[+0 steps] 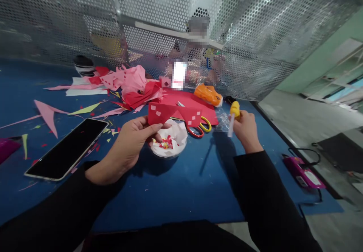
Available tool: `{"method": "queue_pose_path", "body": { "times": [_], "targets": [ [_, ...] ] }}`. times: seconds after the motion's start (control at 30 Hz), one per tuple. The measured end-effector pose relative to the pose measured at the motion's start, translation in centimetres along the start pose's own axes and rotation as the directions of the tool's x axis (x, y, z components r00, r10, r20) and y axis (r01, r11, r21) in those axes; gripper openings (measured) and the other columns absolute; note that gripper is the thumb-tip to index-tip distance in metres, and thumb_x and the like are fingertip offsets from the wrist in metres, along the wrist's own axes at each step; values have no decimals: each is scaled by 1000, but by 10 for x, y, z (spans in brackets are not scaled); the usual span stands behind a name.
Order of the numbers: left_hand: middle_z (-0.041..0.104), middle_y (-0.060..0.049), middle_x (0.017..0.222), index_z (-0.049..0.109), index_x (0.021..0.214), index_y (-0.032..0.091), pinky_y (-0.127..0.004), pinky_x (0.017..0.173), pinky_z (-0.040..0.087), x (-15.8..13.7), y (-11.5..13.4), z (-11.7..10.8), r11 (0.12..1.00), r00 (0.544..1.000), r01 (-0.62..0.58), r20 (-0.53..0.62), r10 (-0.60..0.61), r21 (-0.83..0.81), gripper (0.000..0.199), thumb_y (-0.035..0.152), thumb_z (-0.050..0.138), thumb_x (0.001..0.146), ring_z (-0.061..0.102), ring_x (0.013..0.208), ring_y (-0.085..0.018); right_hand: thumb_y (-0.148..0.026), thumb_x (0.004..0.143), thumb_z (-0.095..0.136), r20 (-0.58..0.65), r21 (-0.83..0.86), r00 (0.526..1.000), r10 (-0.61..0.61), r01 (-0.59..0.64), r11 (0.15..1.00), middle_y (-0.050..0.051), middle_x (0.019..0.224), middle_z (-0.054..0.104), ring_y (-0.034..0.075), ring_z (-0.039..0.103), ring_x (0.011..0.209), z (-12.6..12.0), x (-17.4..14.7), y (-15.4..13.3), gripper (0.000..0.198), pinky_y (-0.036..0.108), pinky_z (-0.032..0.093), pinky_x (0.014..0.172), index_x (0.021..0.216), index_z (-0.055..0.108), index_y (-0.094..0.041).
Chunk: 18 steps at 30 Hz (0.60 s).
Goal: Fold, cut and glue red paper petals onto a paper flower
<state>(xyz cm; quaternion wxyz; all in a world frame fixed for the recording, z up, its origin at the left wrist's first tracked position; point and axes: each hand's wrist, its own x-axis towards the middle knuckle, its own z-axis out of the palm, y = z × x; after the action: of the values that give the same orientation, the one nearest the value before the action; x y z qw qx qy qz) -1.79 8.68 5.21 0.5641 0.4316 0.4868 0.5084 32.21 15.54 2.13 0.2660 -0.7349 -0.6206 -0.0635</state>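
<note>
My left hand [132, 138] pinches the left end of a red paper cutout [172, 114], which has small pale pink squares stuck on both sides. Below the cutout stands a small bowl lined with white tissue [178, 133], holding red and yellow paper bits. My right hand [247, 128] is closed around a yellow object with a translucent white stem [235, 112], the stem pointing down; its exact kind is unclear. Scissors [206, 124] with red and yellow finger loops lie partly behind the cutout, on a larger red sheet [211, 114].
A black-screened phone [66, 148] lies at left among paper scraps. Crumpled pink paper [132, 78] is piled behind it. An orange packet [208, 94] and a lit phone screen [179, 74] stand near the perforated metal panel [159, 6]. A purple device with a cable [303, 172] lies at right.
</note>
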Motion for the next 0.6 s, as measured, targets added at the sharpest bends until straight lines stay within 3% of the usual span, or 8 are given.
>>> {"method": "queue_pose_path", "body": {
  "times": [0.17, 0.33, 0.47, 0.53, 0.6],
  "targets": [
    [76, -8, 80, 78, 82, 16, -23, 45, 35, 0, 0, 0, 1000, 1000, -15, 5, 15, -1, 19, 32, 82, 72, 53, 53, -11, -33, 86, 58, 66, -163, 998, 6, 5, 987, 19, 112, 61, 22, 56, 79, 6, -3, 3, 30, 35, 40, 67, 105, 71, -14],
    [78, -9, 89, 77, 80, 17, -22, 46, 35, 2, -3, -2, 999, 1000, -24, 4, 25, -35, 17, 30, 82, 71, 54, 54, -10, -25, 90, 50, 169, -277, 986, -3, 50, 959, 20, 98, 66, 26, 59, 82, 5, -6, 3, 29, 36, 38, 68, 105, 72, -11],
    [76, -7, 78, 77, 81, 16, -22, 47, 35, 3, -3, -1, 998, 1000, -31, -7, 31, -48, 17, 30, 82, 71, 54, 53, -10, -26, 90, 50, 216, -347, 976, -9, 85, 934, 21, 100, 67, 29, 62, 87, -1, -7, 3, 31, 37, 40, 70, 108, 71, -11],
    [76, -6, 77, 76, 79, 17, -22, 47, 35, 2, -3, 0, 996, 998, -53, -20, 51, -66, 15, 29, 80, 72, 54, 53, -10, -27, 89, 53, 187, -387, 982, -8, 81, 918, 23, 104, 68, 32, 64, 90, -8, -9, 1, 33, 39, 42, 71, 110, 71, -9],
    [76, -7, 79, 76, 77, 16, -23, 46, 35, 1, -2, 0, 993, 997, -72, -40, 68, -90, 13, 28, 79, 74, 54, 53, -10, -29, 89, 56, 78, -369, 996, -46, 72, 926, 23, 109, 68, 35, 65, 93, -16, -12, -5, 34, 42, 45, 74, 114, 70, -10]
  ]
}}
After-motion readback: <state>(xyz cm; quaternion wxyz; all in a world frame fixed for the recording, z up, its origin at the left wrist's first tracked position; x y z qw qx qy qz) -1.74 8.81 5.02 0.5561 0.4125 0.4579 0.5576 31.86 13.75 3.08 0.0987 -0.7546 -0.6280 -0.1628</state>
